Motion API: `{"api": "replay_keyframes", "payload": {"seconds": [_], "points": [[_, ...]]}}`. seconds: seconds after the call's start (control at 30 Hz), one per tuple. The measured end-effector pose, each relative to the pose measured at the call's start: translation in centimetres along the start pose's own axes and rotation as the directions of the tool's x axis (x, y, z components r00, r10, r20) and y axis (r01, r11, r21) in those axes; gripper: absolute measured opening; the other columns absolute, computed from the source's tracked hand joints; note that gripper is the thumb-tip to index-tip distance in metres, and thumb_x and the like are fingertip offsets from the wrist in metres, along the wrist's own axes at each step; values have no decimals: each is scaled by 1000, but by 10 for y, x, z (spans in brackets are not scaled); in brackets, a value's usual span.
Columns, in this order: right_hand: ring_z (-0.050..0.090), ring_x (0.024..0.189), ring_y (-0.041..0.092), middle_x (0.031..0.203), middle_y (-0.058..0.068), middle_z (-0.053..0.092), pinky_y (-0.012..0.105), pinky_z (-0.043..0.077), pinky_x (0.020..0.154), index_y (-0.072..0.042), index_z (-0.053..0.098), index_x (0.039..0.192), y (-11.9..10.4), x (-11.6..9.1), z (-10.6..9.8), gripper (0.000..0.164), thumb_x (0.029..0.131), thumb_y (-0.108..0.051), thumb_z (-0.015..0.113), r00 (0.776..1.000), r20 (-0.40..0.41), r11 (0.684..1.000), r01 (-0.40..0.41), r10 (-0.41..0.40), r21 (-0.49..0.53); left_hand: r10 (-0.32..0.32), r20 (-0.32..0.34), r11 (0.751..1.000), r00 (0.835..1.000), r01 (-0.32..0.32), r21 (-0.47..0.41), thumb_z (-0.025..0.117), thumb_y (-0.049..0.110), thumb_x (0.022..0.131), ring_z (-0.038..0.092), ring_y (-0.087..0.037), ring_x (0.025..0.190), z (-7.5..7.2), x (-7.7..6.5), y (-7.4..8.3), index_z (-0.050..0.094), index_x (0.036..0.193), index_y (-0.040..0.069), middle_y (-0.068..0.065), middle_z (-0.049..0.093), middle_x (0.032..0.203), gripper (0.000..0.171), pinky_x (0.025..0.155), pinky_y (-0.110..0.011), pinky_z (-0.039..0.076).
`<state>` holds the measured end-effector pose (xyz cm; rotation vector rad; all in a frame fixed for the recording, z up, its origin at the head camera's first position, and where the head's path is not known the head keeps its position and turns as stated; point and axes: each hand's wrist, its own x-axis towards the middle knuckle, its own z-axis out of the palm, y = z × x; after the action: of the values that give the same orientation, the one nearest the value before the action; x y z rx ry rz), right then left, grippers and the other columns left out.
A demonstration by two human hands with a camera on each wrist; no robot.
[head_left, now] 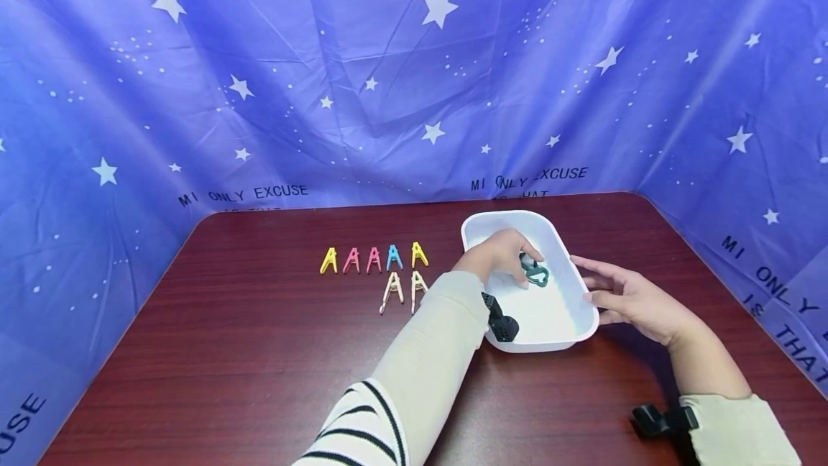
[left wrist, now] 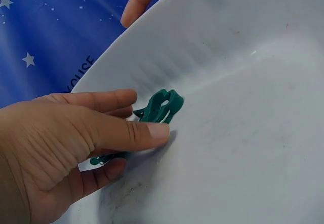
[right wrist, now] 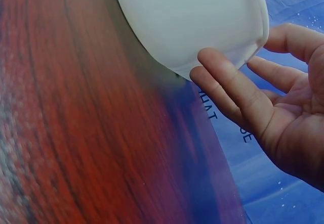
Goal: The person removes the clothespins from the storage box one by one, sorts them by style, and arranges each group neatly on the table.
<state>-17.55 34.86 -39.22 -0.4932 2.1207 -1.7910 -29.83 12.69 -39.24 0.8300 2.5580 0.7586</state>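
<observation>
Inside the white plastic basin [head_left: 543, 315], my left hand [head_left: 501, 254] pinches a dark green clothespin [left wrist: 174, 102] between thumb and fingers. Its rounded end sticks out past the thumb in the left wrist view, while the fingers hide much of the rest. My right hand [head_left: 637, 300] is at the basin's right side, fingers extended against the rim and outer wall. From the right wrist view, two straight fingers [right wrist: 228, 77] lie against the basin's underside edge.
Left of the basin on the dark red wooden table [head_left: 259, 351] is a row of yellow, pink and blue clothespins [head_left: 373, 260]. Two cream clothespins [head_left: 392, 292] lie below that row, one partly behind my left sleeve. A blue star-patterned curtain [head_left: 362, 92] borders the table.
</observation>
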Motion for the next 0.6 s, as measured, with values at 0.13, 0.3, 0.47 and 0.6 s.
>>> {"api": "replay_keyframes", "payload": {"seconds": [0.13, 0.3, 0.47, 0.6], "points": [[67, 99, 25, 120, 7, 63, 46, 58, 73, -8, 31, 152, 0, -1, 0, 60, 97, 3, 52, 1000, 5, 1000, 0, 0, 8, 20, 23, 999, 1000, -21, 50, 90, 12, 68, 54, -1, 106, 1, -1, 2, 74, 116, 27, 14, 67, 113, 53, 87, -8, 39], [67, 99, 25, 120, 8, 64, 45, 58, 72, -9, 33, 152, 1, -2, -1, 59, 97, 4, 52, 1000, 7, 1000, 13, -13, 8, 15, 33, 999, 999, -16, 43, 89, 11, 70, 55, 1, 102, 2, -2, 4, 74, 115, 24, 15, 69, 106, 49, 85, -8, 40], [67, 99, 26, 119, 9, 64, 45, 58, 72, -11, 34, 151, 2, -1, -1, 59, 97, 5, 51, 999, 18, 999, 27, -27, 22, 26, 31, 1000, 999, -26, -12, 89, 9, 69, 58, 1, 89, 2, -3, 3, 77, 108, 19, 14, 69, 90, 42, 77, -8, 43], [67, 99, 26, 120, 8, 64, 46, 58, 73, -11, 34, 151, 2, 0, -1, 59, 97, 5, 51, 999, 23, 999, 28, -28, 24, 52, 24, 997, 998, -50, -66, 90, 7, 67, 58, 2, 92, 1, -4, 1, 77, 108, 17, 14, 71, 92, 44, 80, -7, 42]]}}
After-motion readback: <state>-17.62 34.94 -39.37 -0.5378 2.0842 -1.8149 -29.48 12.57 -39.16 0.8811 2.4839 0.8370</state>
